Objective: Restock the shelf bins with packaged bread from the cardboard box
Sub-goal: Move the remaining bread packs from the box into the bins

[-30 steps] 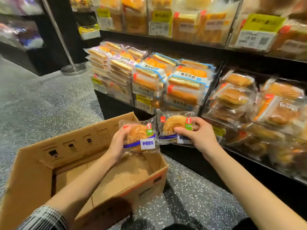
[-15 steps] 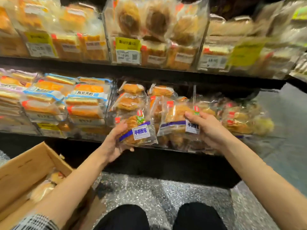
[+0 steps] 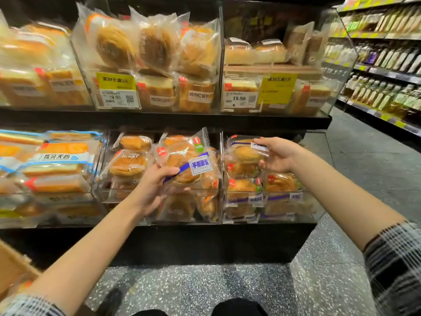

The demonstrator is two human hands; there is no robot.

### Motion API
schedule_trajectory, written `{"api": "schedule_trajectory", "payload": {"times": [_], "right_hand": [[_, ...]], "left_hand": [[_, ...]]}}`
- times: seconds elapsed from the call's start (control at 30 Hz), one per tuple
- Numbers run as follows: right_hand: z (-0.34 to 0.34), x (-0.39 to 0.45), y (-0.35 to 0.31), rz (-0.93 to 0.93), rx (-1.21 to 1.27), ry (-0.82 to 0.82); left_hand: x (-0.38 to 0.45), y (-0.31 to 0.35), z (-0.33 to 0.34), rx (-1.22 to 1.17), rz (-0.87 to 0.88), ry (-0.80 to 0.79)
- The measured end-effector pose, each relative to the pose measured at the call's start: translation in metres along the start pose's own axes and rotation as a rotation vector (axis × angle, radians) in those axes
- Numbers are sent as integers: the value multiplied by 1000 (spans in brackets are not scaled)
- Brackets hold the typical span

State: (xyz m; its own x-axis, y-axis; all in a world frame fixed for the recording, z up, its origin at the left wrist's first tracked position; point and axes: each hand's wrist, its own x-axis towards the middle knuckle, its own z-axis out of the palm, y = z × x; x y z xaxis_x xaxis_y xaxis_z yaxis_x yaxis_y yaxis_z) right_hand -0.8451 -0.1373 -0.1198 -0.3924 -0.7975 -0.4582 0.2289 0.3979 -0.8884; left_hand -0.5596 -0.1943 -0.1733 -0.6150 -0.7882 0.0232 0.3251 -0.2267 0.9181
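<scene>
- Placement step under way: right hand (image 3: pixel 276 155) holds a bread packet (image 3: pixel 245 152) at the top of the right-hand clear bin (image 3: pixel 271 218) on the lower shelf, fingers curled over its far edge and thumb beneath.
- Left hand (image 3: pixel 152 190) grips a second packet (image 3: pixel 191 166) with a blue band and white label, thumb across the front, fingers curled behind; packet sits tilted in front of the middle bin (image 3: pixel 118 197).
- Right bin already holds several like packets stacked near its front wall; middle bin holds round buns.
- To do it well (judgement): lay the right packet flat on the stack with label facing near, push it far enough that it cannot slide over the front wall, and ease off the squeeze, since the soft bun will crush.
- Then bring the left packet across to the same bin, matching the blue-band labels.
- Cardboard box (image 3: pixel 11 270) shows only as a corner at near left.
- Against the frame half a second back: view has swung right, the box has nearly left the view, right hand has risen and gone further right into the bin, and left packet sits higher.
</scene>
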Motion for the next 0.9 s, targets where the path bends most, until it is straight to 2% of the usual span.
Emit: {"api": "schedule_trajectory", "payload": {"times": [0.23,0.27,0.37,0.43,0.53,0.63,0.7,0.8,0.9], "right_hand": [[21,18,-3,-127,-7,184],[22,19,2,-172,-106,223],[22,17,16,-326,-719,454],[22,12,20,-444,-795,490],[18,6,27,-641,-784,379],[13,9,39,-738,-1185,316],[11,15,43,-804,-1418,412],[13,23,38,-919,-1574,568],[17,38,30,-912,-1711,588]], "left_hand": [[10,9,0,55,-14,30],[11,10,1,63,-20,32],[13,11,4,81,-48,57],[15,11,6,83,-60,76],[17,10,9,52,-73,84],[18,8,11,16,-84,98],[18,8,12,15,-94,95],[18,9,12,8,-98,99],[18,8,12,22,-100,101]]}}
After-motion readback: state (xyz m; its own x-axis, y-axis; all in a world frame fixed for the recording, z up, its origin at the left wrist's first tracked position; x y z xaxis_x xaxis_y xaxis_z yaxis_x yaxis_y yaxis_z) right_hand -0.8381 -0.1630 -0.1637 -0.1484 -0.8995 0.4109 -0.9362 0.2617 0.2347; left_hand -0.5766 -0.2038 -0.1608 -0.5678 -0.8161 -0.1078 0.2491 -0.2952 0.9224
